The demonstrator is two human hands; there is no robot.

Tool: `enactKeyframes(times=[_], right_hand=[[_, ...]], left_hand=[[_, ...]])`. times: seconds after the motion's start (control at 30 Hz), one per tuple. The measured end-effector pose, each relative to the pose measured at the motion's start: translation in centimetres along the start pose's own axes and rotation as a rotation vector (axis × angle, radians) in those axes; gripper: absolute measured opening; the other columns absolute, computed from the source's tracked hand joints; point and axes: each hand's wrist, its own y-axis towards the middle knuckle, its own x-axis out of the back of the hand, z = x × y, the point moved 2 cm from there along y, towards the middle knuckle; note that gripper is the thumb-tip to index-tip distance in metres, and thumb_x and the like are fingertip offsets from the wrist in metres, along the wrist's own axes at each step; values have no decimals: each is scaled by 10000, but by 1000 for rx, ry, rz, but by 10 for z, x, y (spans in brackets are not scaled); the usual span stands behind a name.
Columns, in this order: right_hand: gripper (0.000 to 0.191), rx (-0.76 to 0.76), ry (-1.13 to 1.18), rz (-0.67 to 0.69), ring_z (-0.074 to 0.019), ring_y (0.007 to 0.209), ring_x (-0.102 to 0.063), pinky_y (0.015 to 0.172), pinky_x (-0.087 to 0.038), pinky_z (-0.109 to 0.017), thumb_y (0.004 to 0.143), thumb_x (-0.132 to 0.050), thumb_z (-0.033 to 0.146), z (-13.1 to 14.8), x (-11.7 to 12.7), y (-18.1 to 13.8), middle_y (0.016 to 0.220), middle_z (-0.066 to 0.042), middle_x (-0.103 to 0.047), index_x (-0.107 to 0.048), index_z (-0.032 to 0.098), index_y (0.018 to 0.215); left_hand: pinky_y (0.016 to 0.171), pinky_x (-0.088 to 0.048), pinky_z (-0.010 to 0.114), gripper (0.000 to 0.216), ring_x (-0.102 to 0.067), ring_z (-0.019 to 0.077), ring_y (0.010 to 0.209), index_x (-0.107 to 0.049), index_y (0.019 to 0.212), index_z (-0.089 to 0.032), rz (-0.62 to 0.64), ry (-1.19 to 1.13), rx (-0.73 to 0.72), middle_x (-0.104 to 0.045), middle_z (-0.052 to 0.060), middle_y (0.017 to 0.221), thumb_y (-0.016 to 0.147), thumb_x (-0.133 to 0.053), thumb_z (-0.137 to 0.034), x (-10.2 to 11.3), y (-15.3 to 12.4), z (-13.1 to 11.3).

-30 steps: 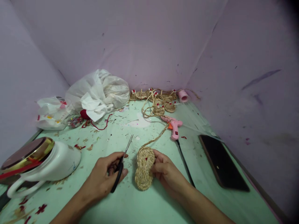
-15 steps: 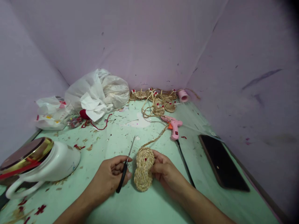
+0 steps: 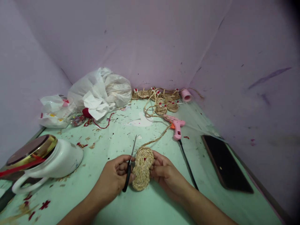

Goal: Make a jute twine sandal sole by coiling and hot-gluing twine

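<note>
My left hand (image 3: 122,171) is closed on black-handled scissors (image 3: 128,175), whose thin silver blade points away from me. Pinched along its right edge by my right hand (image 3: 161,167) is a coiled braided-straw piece (image 3: 142,170), shaped like a figure eight or small shoe sole. A small red spot shows in its upper half. My left fingertips are at its left edge; whether they grip it too, I cannot tell. From the top of the coil a loose length of straw braid (image 3: 160,137) runs back toward the pink glue gun (image 3: 178,126).
Finished straw pieces with red and white trim (image 3: 161,106) lie at the back beside a pink spool (image 3: 186,95). A phone (image 3: 226,164) rests at right, near the glue gun's black cord (image 3: 188,165). Plastic bags (image 3: 103,90), red yarn (image 3: 87,112) and a white mug (image 3: 67,156) occupy the left.
My left hand with the scissors has come closer to the straw piece, up to its left edge. The piece has tilted slightly. The whole view has shifted a little.
</note>
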Motion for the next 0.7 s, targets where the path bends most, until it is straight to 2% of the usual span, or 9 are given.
enactKeyframes(times=[0.23, 0.57, 0.7], right_hand=[[469, 16, -8, 11, -139, 696, -602, 638, -420, -236, 494, -590, 25, 1, -1, 1, 821, -36, -684, -613, 146, 946], [453, 23, -34, 27, -150, 723, -607, 627, -412, -239, 523, -626, 28, 0, -1, 1, 837, -39, -674, -618, 147, 960], [342, 68, -13, -8, -155, 726, -596, 663, -420, -264, 635, -726, 193, -2, 1, 2, 816, -41, -655, -614, 151, 956]], left_hand=[[617, -453, 221, 432, -582, 144, 656, -593, 874, -138, -5, 12, -29, -630, -15, 640, 451, -670, -182, -1, 1, 0], [657, -454, 236, 429, -592, 163, 707, -567, 921, -151, 36, 30, -42, -604, -23, 645, 501, -643, -198, 1, 3, 8], [642, -437, 236, 402, -569, 150, 682, -567, 894, -150, 73, 31, -42, -599, -18, 660, 499, -633, -185, -3, 1, 8]])
